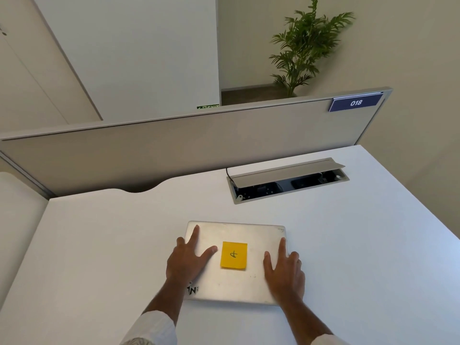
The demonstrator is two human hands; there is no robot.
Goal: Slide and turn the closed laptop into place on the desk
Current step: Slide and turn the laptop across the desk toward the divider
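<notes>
The closed laptop [236,262] lies flat near the counter [348,245] front edge, left hand [188,260] and right hand [285,272] spread flat on its lid, gripping nothing; stiff, slick metal, it should slide easily under palm pressure near both sides.

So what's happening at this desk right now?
A person has both hands flat on a closed silver laptop lying on a white desk. The left hand rests on its left side, the right hand on its right edge, fingers spread. A yellow sticky note sits on the lid between them. Behind the laptop, a cable box in the desk has its flap open.
</notes>
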